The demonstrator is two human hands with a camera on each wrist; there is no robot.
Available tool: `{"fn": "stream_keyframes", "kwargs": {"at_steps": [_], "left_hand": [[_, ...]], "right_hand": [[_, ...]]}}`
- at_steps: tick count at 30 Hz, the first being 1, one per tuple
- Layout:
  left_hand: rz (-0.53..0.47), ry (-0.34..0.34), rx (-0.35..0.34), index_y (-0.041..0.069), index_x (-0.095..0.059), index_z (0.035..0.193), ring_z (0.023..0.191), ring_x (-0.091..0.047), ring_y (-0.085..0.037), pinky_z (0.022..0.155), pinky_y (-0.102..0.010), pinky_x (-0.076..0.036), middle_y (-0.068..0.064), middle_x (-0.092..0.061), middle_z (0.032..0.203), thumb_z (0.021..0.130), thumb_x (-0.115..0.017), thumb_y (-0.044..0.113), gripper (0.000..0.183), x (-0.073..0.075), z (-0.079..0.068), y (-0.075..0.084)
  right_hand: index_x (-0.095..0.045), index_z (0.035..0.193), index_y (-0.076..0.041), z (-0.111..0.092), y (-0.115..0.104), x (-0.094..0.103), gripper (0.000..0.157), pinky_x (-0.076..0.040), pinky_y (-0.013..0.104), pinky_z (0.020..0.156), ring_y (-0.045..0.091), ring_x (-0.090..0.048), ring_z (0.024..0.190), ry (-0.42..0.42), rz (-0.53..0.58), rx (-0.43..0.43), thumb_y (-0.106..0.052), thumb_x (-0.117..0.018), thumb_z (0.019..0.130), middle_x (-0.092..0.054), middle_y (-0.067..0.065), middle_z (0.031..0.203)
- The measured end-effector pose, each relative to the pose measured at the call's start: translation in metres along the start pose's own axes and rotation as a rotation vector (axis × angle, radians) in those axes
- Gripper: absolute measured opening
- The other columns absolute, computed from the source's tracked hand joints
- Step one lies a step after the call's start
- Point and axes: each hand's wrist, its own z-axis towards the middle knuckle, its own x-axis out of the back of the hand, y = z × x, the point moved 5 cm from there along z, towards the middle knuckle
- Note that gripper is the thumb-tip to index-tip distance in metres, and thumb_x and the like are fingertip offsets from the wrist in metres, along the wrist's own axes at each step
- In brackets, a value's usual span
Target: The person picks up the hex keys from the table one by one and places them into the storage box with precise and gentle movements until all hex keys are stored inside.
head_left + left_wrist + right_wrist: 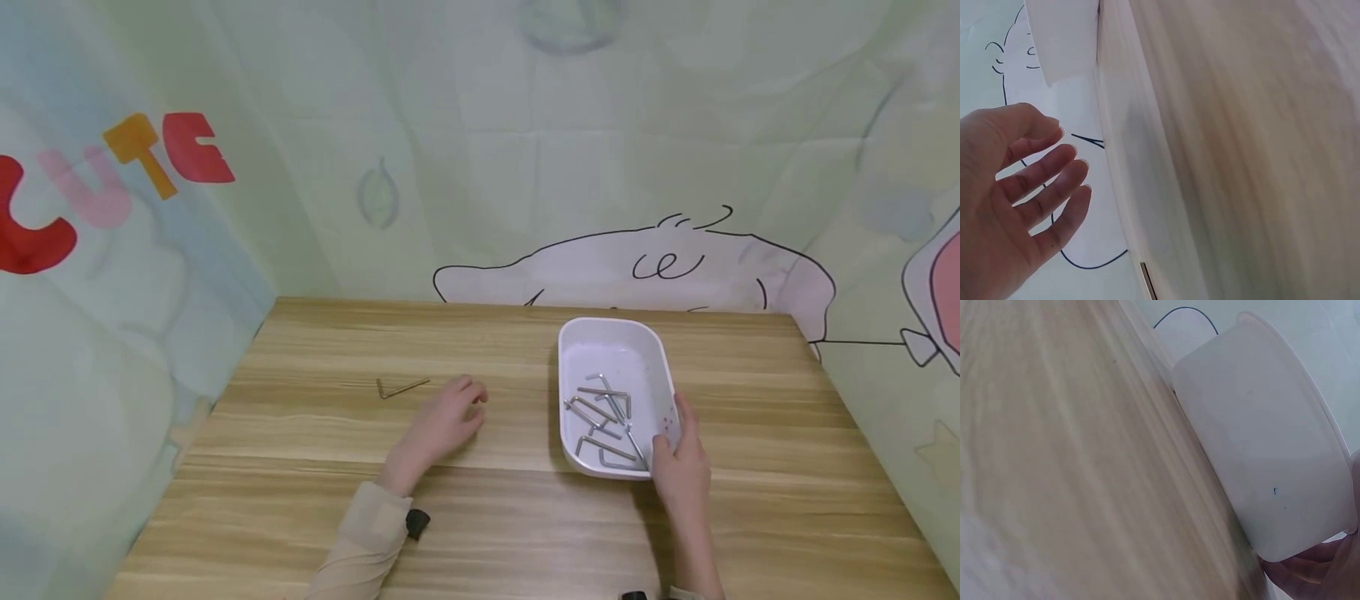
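A white plastic tray with several hex keys lying loose in it is on the right side of the table. My right hand grips its near right corner, thumb over the rim and fingers round the outer side. In the right wrist view, the tray's outer wall hides much of that hand. One more hex key lies on the table to the left. Just right of it my left hand hovers, fingers loosely bent and nothing in them; the left wrist view shows the same empty palm.
The wooden table meets a printed cloth backdrop at its far edge, and the cloth also hangs along both sides. A dark band-mounted device sits at my left wrist.
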Motion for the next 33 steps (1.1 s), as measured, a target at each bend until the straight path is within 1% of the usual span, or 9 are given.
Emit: {"fn": "stream_keyframes", "kwargs": {"at_steps": [6,10,13,19,27,33], "left_hand": [[-0.003,0.014,0.047,0.008,-0.064,0.105,0.088,-0.058,-0.017,0.076,-0.032,-0.052,-0.005,-0.06,0.097,0.087,-0.063,0.01,0.018,0.004,-0.001,-0.011],[-0.003,0.036,0.058,0.006,-0.064,0.104,0.084,-0.055,-0.017,0.073,-0.032,-0.051,-0.005,-0.059,0.092,0.086,-0.063,0.008,0.018,0.01,0.0,-0.019],[0.021,0.056,0.061,0.005,-0.065,0.102,0.081,-0.054,-0.017,0.07,-0.031,-0.05,-0.006,-0.059,0.09,0.085,-0.064,0.007,0.017,0.013,0.0,-0.025],[0.079,0.079,0.094,0.007,-0.065,0.1,0.077,-0.05,-0.016,0.063,-0.029,-0.047,-0.005,-0.059,0.088,0.084,-0.065,0.009,0.016,0.018,0.001,-0.038],[0.116,0.096,0.145,0.005,-0.065,0.102,0.08,-0.053,-0.021,0.066,-0.033,-0.048,-0.007,-0.059,0.089,0.084,-0.066,0.008,0.018,0.022,-0.001,-0.055],[0.132,0.109,0.186,0.003,-0.064,0.1,0.082,-0.054,-0.024,0.067,-0.037,-0.049,-0.009,-0.059,0.09,0.08,-0.065,0.003,0.02,0.025,-0.003,-0.07]], "right_hand": [[-0.023,0.152,-0.024,0.0,0.0,0.001,0.068,-0.027,0.064,0.108,0.051,-0.035,0.134,-0.003,-0.001,0.001,-0.009,-0.042,0.089,-0.036,0.03,0.148],[-0.023,0.153,-0.025,0.0,0.0,0.001,0.068,-0.028,0.065,0.107,0.051,-0.035,0.133,0.001,0.0,0.004,-0.009,-0.043,0.089,-0.036,0.031,0.147],[-0.023,0.153,-0.025,0.0,0.0,0.001,0.068,-0.028,0.065,0.106,0.051,-0.036,0.133,0.0,0.0,0.008,-0.009,-0.043,0.089,-0.037,0.03,0.147],[-0.024,0.152,-0.024,0.0,0.0,0.001,0.067,-0.03,0.065,0.106,0.051,-0.038,0.131,0.01,-0.005,0.016,-0.009,-0.043,0.089,-0.038,0.031,0.146],[-0.026,0.152,-0.023,-0.001,0.0,0.001,0.067,-0.031,0.063,0.105,0.05,-0.04,0.13,0.02,-0.002,0.034,-0.009,-0.043,0.089,-0.039,0.03,0.146],[-0.027,0.151,-0.023,-0.001,0.0,0.0,0.066,-0.031,0.063,0.105,0.049,-0.039,0.131,0.02,-0.001,0.038,-0.008,-0.044,0.089,-0.039,0.028,0.147]]}}
